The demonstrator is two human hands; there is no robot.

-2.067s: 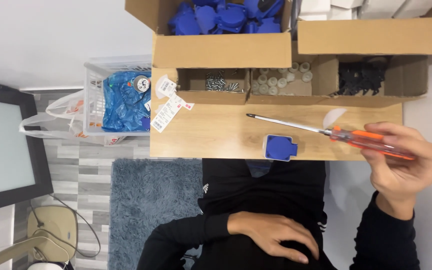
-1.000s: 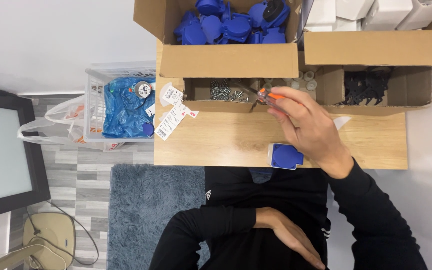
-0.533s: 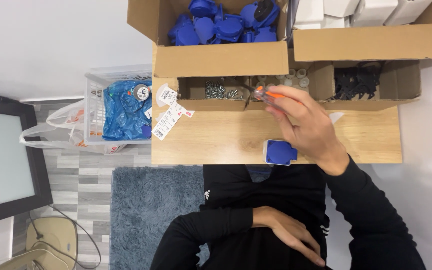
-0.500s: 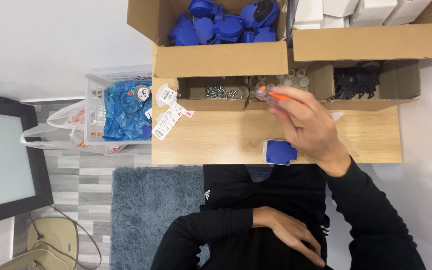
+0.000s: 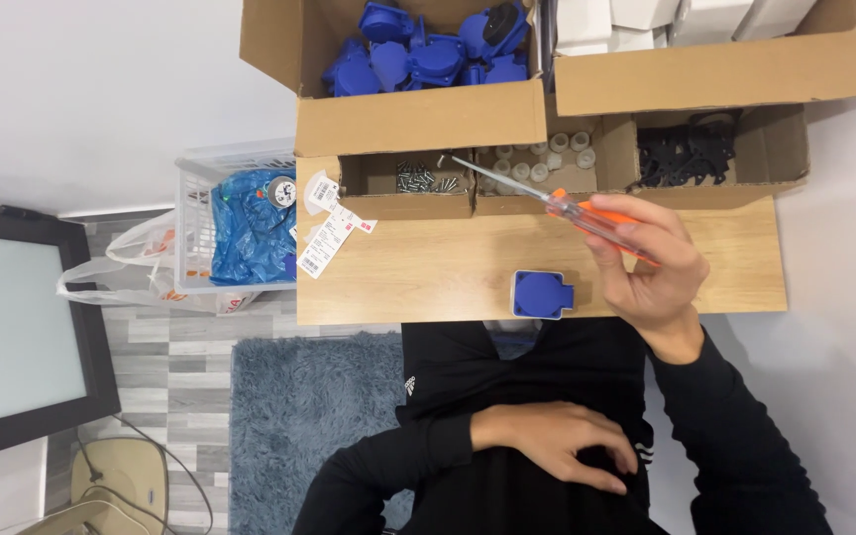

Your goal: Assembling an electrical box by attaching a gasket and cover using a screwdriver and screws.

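Note:
My right hand (image 5: 651, 266) grips an orange-handled screwdriver (image 5: 575, 210) above the wooden table (image 5: 428, 267). Its metal tip points left toward a small cardboard box of screws (image 5: 410, 181). A blue socket part (image 5: 541, 293) lies on the table near the front edge, just left of that hand. My left hand (image 5: 559, 444) rests flat against my dark shirt below the table, holding nothing.
A big cardboard box of blue socket parts (image 5: 428, 54) stands at the back. Smaller boxes hold white caps (image 5: 537, 159) and black parts (image 5: 691, 149). A white basket with a blue bag (image 5: 245, 223) and paper tags (image 5: 324, 233) hangs left. A dark monitor (image 5: 12, 327) stands far left.
My right hand has drawn back from the screw box to the right, and the screwdriver's full shaft now shows. The left hand stays on my lap.

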